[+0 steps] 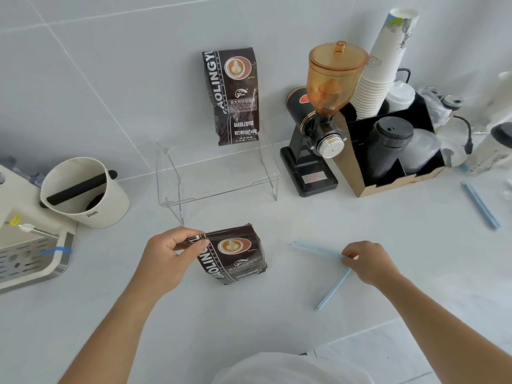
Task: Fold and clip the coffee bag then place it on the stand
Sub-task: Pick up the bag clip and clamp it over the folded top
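Observation:
A dark brown coffee bag [235,256] stands on the white counter in front of me, its top folded down. My left hand [169,256] pinches the folded top corner at the bag's left side. To the right, my right hand [365,261] is closed on a light blue sealing clip [329,273] that is hinged open in a V and lies on the counter. Behind the bag stands a clear acrylic stand [219,178]. A second, taller coffee bag [232,95] stands upright on the stand's back right part, leaning on the wall.
A white knock box [83,195] and an espresso machine's drip tray [30,259] are at the left. A black coffee grinder [318,128], a cardboard organizer with cups and lids [393,142] and another blue clip [480,205] are at the right.

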